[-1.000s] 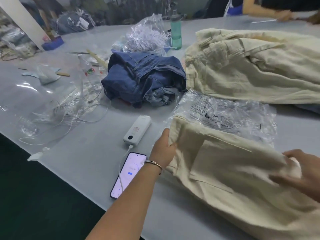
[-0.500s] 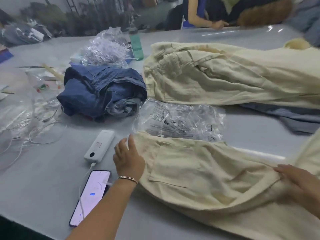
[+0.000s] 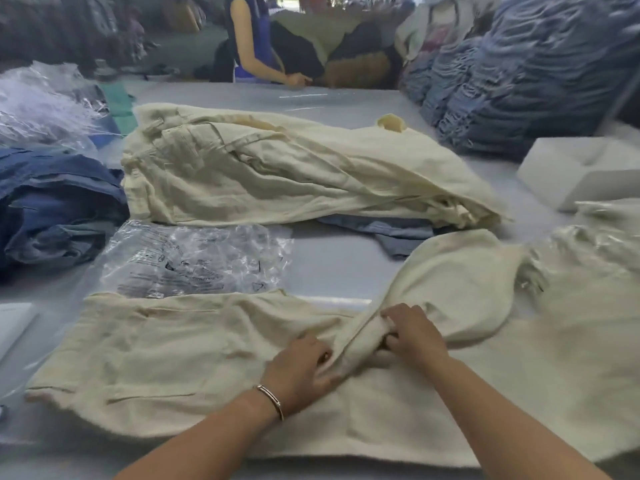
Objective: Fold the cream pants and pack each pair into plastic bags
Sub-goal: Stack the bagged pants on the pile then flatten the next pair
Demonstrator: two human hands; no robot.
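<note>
Both hands, left hand (image 3: 301, 367) and right hand (image 3: 414, 336), pinch a raised fold of the cream pants (image 3: 156, 358) (plastic bag (image 3: 194, 261) just beyond).

Garment packing workshop. Long grey table (image 3: 332, 265) strewn with cream pants (image 3: 284, 171), clear plastic bags (image 3: 194, 261), heaped denim (image 3: 52, 202). Tall stacks of folded jeans (image 3: 526, 81) far right; second worker (image 3: 256, 46) at far edge.

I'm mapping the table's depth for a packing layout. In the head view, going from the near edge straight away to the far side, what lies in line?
Cream pants being folded → crumpled plastic bag → pile of cream pants → bare table → another person's arm.
</note>
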